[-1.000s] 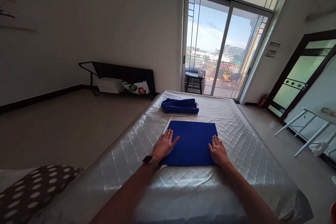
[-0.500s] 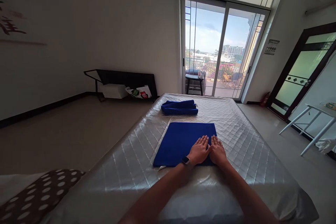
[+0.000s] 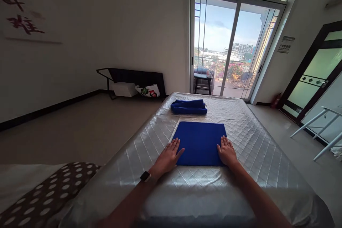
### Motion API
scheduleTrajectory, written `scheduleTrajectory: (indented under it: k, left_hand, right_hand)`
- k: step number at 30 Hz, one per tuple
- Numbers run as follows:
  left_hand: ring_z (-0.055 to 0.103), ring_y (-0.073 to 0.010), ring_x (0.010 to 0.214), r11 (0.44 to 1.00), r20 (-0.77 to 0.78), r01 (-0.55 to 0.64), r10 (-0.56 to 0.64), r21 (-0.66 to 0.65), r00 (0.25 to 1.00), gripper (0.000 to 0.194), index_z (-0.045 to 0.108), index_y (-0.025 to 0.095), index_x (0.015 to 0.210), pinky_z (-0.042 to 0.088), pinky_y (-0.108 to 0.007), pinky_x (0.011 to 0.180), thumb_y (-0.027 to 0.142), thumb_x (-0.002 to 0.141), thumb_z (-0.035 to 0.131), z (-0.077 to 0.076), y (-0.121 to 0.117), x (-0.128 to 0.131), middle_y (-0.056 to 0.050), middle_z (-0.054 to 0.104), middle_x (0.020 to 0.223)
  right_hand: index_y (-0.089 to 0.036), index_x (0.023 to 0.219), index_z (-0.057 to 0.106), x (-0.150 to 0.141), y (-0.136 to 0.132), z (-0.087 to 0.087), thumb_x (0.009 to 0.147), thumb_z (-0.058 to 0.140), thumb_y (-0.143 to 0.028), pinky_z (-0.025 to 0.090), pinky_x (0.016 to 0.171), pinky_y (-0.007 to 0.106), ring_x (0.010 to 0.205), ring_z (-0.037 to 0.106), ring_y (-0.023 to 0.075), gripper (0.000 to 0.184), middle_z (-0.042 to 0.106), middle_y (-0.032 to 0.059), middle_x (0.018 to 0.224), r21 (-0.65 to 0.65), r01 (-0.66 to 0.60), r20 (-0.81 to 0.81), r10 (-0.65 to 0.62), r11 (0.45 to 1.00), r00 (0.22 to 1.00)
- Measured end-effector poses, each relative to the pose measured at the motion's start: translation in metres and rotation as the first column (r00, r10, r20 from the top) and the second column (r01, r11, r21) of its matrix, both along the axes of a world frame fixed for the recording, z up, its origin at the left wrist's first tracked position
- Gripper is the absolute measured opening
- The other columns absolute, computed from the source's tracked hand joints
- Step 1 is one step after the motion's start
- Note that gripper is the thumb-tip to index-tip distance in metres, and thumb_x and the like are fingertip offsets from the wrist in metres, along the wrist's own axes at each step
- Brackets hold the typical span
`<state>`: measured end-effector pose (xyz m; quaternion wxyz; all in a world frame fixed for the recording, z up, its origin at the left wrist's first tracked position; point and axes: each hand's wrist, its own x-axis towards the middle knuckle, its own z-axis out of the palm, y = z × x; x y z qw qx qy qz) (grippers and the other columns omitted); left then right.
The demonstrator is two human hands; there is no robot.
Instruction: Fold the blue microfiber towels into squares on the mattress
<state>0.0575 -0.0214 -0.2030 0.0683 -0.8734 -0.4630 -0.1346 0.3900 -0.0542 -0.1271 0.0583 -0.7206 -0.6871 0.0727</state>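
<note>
A folded blue towel (image 3: 200, 140) lies flat on the silver quilted mattress (image 3: 248, 171) in front of me. My left hand (image 3: 168, 157) rests flat at the towel's near left corner, fingers stretched out, a watch on its wrist. My right hand (image 3: 227, 152) lies flat on the towel's near right edge, fingers together and extended. Neither hand holds anything. Farther away on the mattress sits a second blue towel (image 3: 189, 107), folded into a thick bundle.
A brown polka-dot pillow (image 3: 45, 194) lies at the lower left. A black bench (image 3: 133, 78) with a white box and a bag stands by the far wall. Sliding glass doors (image 3: 229, 46) face a balcony. White table legs (image 3: 320, 124) stand at the right.
My left hand slid right across the towel to meet the right hand, then back to the left edge. The towel now looks narrower and neater than a second ago.
</note>
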Motion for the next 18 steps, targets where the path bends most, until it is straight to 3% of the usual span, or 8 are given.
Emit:
scheduleTrajectory:
  k: [7, 13, 18]
  left_hand:
    - [0.04, -0.0301, 0.146, 0.995, 0.076, -0.058, 0.053, 0.077, 0.996, 0.053, 0.052, 0.017, 0.143, 0.037, -0.053, 0.116, 0.041, 0.103, 0.027, -0.007, -0.001, 0.01, -0.018, 0.051, 0.152]
    - [0.042, -0.0299, 0.145, 0.995, 0.137, -0.055, 0.043, 0.08, 0.99, 0.061, 0.052, 0.015, 0.142, 0.039, -0.052, 0.114, 0.053, 0.102, 0.026, -0.01, 0.0, 0.008, -0.018, 0.054, 0.15]
    - [0.043, -0.0299, 0.144, 0.997, 0.099, -0.015, 0.007, 0.078, 0.995, 0.057, 0.06, 0.016, 0.134, 0.038, -0.053, 0.115, 0.046, 0.103, 0.022, -0.008, 0.0, 0.005, -0.018, 0.056, 0.147]
  right_hand:
    - [-0.002, 0.158, 0.023, -0.002, -0.018, 0.015, 0.104, 0.024, -0.036, 0.011, 0.125, 0.041, 0.155, 0.013, 0.0211, 0.064, 0.021, 0.015, 0.165, -0.031, -0.011, 0.006, 0.011, 0.999, 1.0]
    - [-0.004, 0.158, 0.023, -0.001, -0.051, 0.003, 0.104, 0.024, -0.04, 0.014, 0.125, 0.042, 0.155, 0.014, 0.0222, 0.065, 0.019, 0.0148, 0.165, -0.053, -0.053, -0.03, 0.051, 0.997, 0.998]
    - [-0.005, 0.158, 0.023, -0.003, -0.056, -0.003, 0.104, 0.026, -0.041, 0.013, 0.125, 0.041, 0.155, 0.012, 0.0214, 0.065, 0.018, 0.0143, 0.165, -0.014, -0.044, -0.08, 0.043, 0.999, 0.996]
